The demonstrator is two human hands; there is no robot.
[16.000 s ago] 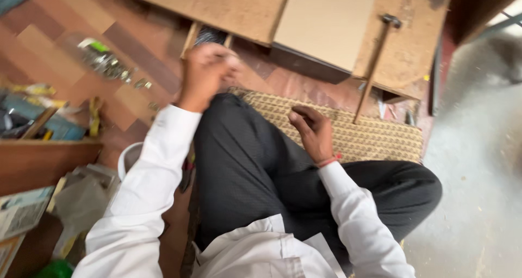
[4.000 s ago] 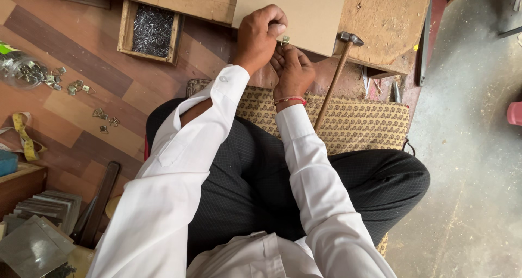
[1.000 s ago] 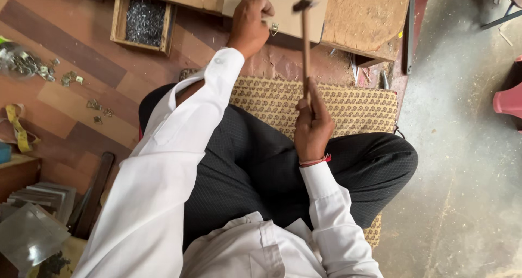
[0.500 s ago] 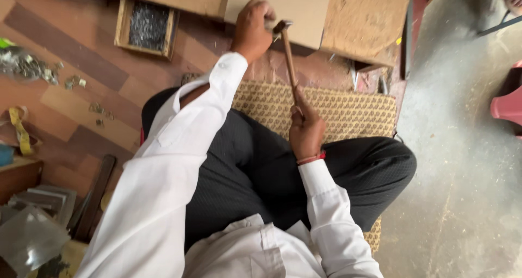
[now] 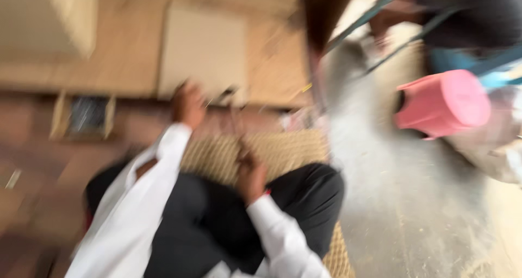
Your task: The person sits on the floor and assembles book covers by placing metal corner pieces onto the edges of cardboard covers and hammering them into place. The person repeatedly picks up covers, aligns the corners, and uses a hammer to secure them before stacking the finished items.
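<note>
Hammer with a thin wooden handle: in the head view it is a faint streak rising from the right hand toward the pale flat rectangular board at twelve o'clock. Half a second ago its head sat on the board's near edge beside the left hand; now the whole view has swung and smeared, so the camera moved sharply while both hands kept their posts. That suggests the nailing stance is unchanged. The right fingers look curled round the handle, though blur hides the grip; whether the left fingers pinch anything at the board's edge I cannot tell. A coarse woven straw mat lies under the dark-trousered legs. At nine o'clock sits a shallow wooden tray of dark nails. At two o'clock, a smooth pink plastic bucket has newly entered view on rough grey concrete.
</note>
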